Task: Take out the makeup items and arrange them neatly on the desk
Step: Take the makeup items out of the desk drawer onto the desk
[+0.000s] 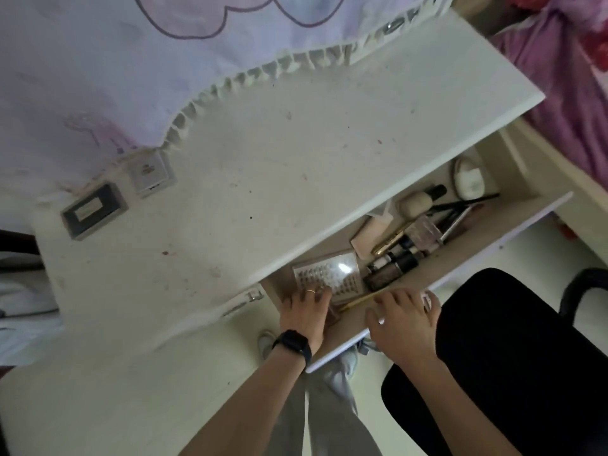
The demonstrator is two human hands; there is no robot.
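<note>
Light was dim and soft, the view slightly blurred; glare sat on the clear case (329, 273); edges bowed from wide-angle distortion.

White desk (263, 159), black chair (510, 340), black watch (292, 345), lilac cloth (98, 77) with purple outlines.

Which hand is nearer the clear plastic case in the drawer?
Left. The left hand rests its fingers on the near edge of the clear plastic case; the right hand is off to its right, over the drawer front, not touching it.

left hand (304, 311), right hand (404, 320), outstretched (palms down)
</note>
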